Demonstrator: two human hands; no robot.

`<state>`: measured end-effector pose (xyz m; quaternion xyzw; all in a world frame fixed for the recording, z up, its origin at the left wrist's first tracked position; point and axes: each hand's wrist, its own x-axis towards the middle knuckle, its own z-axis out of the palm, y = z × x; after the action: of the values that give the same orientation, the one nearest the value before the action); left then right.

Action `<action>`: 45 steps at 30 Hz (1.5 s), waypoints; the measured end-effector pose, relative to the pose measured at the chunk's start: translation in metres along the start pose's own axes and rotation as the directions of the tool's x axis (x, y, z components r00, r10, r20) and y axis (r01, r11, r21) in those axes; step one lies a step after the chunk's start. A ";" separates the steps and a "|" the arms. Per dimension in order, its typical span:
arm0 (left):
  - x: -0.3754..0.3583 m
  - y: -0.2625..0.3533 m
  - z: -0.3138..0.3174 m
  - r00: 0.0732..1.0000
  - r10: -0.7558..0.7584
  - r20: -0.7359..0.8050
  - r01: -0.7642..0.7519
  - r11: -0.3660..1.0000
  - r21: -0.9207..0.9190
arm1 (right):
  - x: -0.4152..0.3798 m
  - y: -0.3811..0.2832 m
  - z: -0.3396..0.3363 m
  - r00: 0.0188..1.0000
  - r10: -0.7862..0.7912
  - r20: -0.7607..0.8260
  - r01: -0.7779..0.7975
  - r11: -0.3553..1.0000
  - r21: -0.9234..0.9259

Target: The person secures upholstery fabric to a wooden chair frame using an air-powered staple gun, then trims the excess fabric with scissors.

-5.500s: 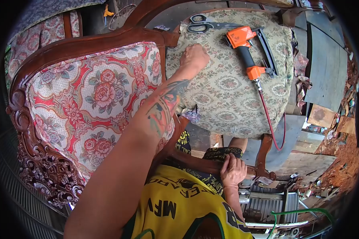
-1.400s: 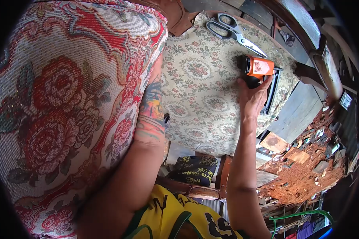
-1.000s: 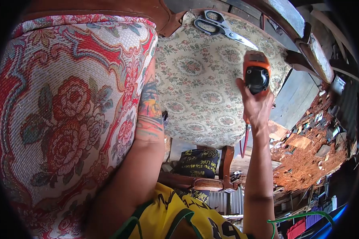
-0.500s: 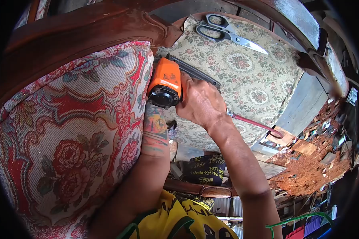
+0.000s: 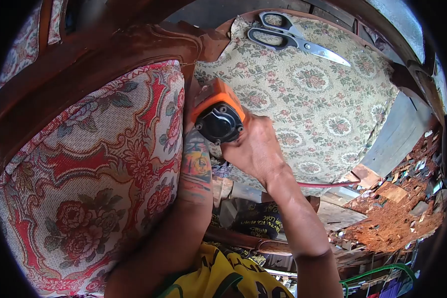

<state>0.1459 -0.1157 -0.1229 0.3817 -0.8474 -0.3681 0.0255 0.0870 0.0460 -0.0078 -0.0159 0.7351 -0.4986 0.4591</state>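
Note:
My right hand (image 5: 256, 146) is wrapped around the handle of an orange and black air staple gun (image 5: 219, 116). The gun's black end cap faces me, and its nose is hidden on the far side. A red hose (image 5: 328, 184) runs rightward from behind my right wrist. My left forearm (image 5: 197, 164), tattooed, reaches up along the side of a red and cream floral upholstered cushion (image 5: 94, 184). Behind the gun my left hand is mostly hidden, so its fingers cannot be made out. Beside both hands lies beige floral fabric (image 5: 303, 104) over the chair seat.
Grey-handled scissors (image 5: 295, 39) lie on the fabric near its far edge. A carved wooden frame (image 5: 134, 47) borders the cushion. At the right are reddish debris and wood scraps (image 5: 392, 213). A green cord (image 5: 382, 270) hangs at the lower right.
The staple gun has turned and sits slightly lower and to the right in view; its long black magazine no longer shows. My right hand has moved with it. The whole view has shifted a little.

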 end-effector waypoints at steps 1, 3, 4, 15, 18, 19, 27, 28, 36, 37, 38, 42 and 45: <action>0.001 0.000 0.000 1.000 0.002 0.000 -0.002 1.000 -0.002 | 0.004 -0.001 0.003 0.999 -0.043 -0.018 0.043 0.999 0.005; 0.003 0.002 0.000 1.000 -0.003 0.000 0.003 1.000 0.000 | 0.015 -0.005 0.010 0.996 -0.067 -0.058 0.066 0.998 -0.011; 0.003 0.004 0.000 1.000 -0.004 0.002 0.004 1.000 0.002 | 0.015 -0.006 0.010 0.996 -0.069 -0.063 0.069 0.998 -0.007; 0.013 0.005 0.000 1.000 -0.022 0.012 0.022 1.000 0.007 | 0.042 -0.019 -0.011 0.990 0.014 -0.139 -0.003 0.997 0.075; 0.016 0.004 0.003 1.000 -0.011 0.015 0.011 1.000 -0.003 | 0.042 -0.020 -0.012 0.988 0.016 -0.153 0.000 0.994 0.109; 0.016 0.004 0.003 1.000 -0.005 0.021 0.005 1.000 -0.009 | 0.043 -0.019 -0.012 0.987 0.016 -0.161 0.005 0.992 0.129; 0.015 0.010 -0.004 0.999 0.013 0.034 -0.013 1.000 -0.010 | 0.052 -0.022 -0.017 0.987 0.092 -0.134 -0.075 0.989 0.124; 0.014 0.011 -0.005 0.999 0.014 0.033 -0.013 1.000 -0.017 | 0.053 -0.020 -0.018 0.989 0.077 -0.126 -0.061 0.990 0.124; 0.030 0.003 0.007 0.999 0.029 -0.015 -0.030 0.998 -0.063 | 0.062 -0.014 -0.009 0.993 0.079 -0.085 -0.084 0.995 -0.058; 0.032 0.004 0.006 0.999 0.029 -0.019 -0.031 0.997 -0.070 | 0.062 -0.016 -0.010 0.993 0.072 -0.088 -0.078 0.995 -0.067; 0.033 0.004 0.005 0.999 0.027 -0.022 -0.029 0.997 -0.073 | 0.061 -0.017 -0.011 0.994 0.080 -0.076 -0.086 0.993 -0.075; 0.036 0.004 0.005 0.999 0.034 -0.027 -0.037 0.995 -0.093 | 0.059 -0.018 -0.007 0.987 0.040 -0.155 -0.045 0.999 -0.026; 0.040 0.003 0.008 0.999 0.036 -0.024 -0.038 0.993 -0.115 | 0.059 -0.018 -0.007 0.986 0.033 -0.161 -0.040 0.998 -0.041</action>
<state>0.1134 -0.1359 -0.1361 0.3679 -0.8312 -0.4119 0.0636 0.0402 0.0133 -0.0327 0.0276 0.7807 -0.4734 0.4070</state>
